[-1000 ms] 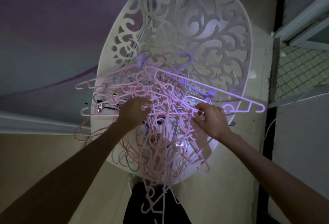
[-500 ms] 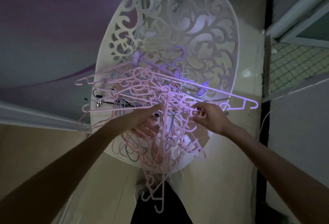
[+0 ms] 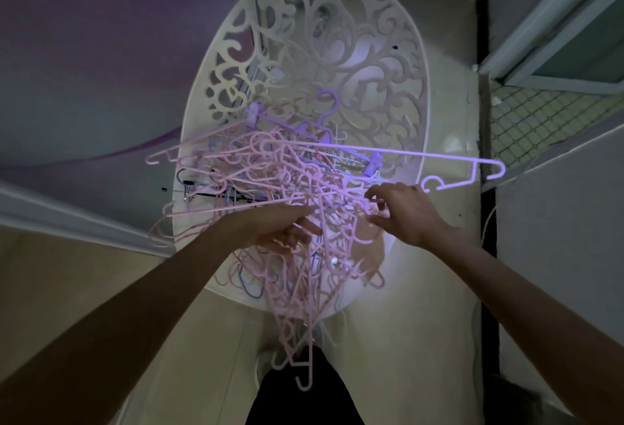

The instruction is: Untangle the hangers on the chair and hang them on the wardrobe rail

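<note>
While the tangle of pink hangers [image 3: 287,208] lies heaped on the seat of the white fretwork chair [image 3: 324,63], with some spilling over the seat's near edge, my left hand [image 3: 280,227] reaches into the heap's middle, its grip loose, fingers among the pink wires; whether they clasp one I cannot tell. My right hand [image 3: 405,212] sits at the heap's right side, its grip narrow, pinching a pink hanger. A purple clip hanger [image 3: 317,127] lies atop the heap's far side.
</note>
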{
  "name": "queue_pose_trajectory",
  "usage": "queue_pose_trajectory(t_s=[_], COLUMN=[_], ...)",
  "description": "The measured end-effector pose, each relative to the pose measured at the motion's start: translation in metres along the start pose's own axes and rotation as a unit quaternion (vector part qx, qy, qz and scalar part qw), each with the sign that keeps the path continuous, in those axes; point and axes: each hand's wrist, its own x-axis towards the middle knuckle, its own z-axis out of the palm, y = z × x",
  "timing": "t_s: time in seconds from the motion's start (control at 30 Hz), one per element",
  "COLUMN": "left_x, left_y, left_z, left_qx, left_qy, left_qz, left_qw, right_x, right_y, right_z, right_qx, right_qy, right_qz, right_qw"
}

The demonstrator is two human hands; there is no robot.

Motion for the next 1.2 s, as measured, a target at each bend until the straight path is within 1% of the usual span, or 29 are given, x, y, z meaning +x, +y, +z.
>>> queue_pose_trajectory(t_s=[0.07,0.17,0.23,0.3,0.37,0.43,0.5,0.57,0.63,0.67,0.73,0.8,0.83,0.97,1.03,1.1,1.2], left_x=[-0.004,-0.001,0.001,0.002,-0.002,-0.005,-0.007,-0.012,-0.015,-0.017,-0.014,-0.006,0.001,0.025,0.039,0.05,0.05], left_y=[-0.001,-0.006,-0.012,-0.019,-0.027,-0.039,-0.053,-0.069,-0.093,-0.106,-0.126,-0.137,-0.143,-0.15,-0.158,-0.168,-0.186], left_z=[0.007,0.012,0.011,0.009,0.01,0.012,0.015,0.02,0.024,0.027,0.03,0.036,0.042,0.061,0.072,0.079,0.082], left_qx=[0.022,0.069,0.059,0.03,0.011,-0.012,-0.062,-0.115,-0.149,-0.161,-0.167,-0.153,-0.17,-0.255,-0.278,-0.239,-0.127], left_qy=[0.01,0.07,0.089,0.105,0.116,0.132,0.172,0.21,0.257,0.28,0.313,0.325,0.324,0.284,0.28,0.318,0.395], left_qz=[0.007,0.027,0.03,0.032,0.044,0.06,0.049,0.008,-0.021,-0.025,-0.04,-0.053,-0.053,-0.038,-0.023,-0.009,-0.01], left_qw=[1.0,0.995,0.994,0.993,0.992,0.989,0.982,0.971,0.955,0.946,0.934,0.932,0.929,0.924,0.918,0.917,0.91], right_x=[-0.006,-0.009,-0.011,-0.014,-0.023,-0.036,-0.047,-0.052,-0.05,-0.049,-0.045,-0.042,-0.044,-0.067,-0.084,-0.1,-0.119], right_y=[-0.004,-0.007,-0.006,0.004,0.014,0.017,0.017,0.014,0.01,0.007,-0.004,-0.018,-0.027,-0.044,-0.045,-0.04,-0.032], right_z=[0.004,0.015,0.019,0.023,0.022,0.017,0.011,0.003,-0.002,-0.005,-0.011,-0.015,-0.013,-0.006,0.011,0.03,0.045], right_qx=[-0.027,-0.116,-0.167,-0.171,-0.094,0.022,0.148,0.271,0.354,0.377,0.383,0.358,0.342,0.317,0.307,0.302,0.301], right_qy=[0.028,0.091,0.112,0.135,0.152,0.16,0.18,0.17,0.149,0.142,0.13,0.128,0.129,0.21,0.231,0.232,0.23], right_qz=[0.002,-0.002,-0.005,-0.003,0.034,0.089,0.139,0.179,0.196,0.199,0.192,0.165,0.147,0.088,0.07,0.075,0.087], right_qw=[0.999,0.989,0.98,0.976,0.983,0.983,0.963,0.93,0.902,0.893,0.894,0.91,0.919,0.92,0.921,0.922,0.921])
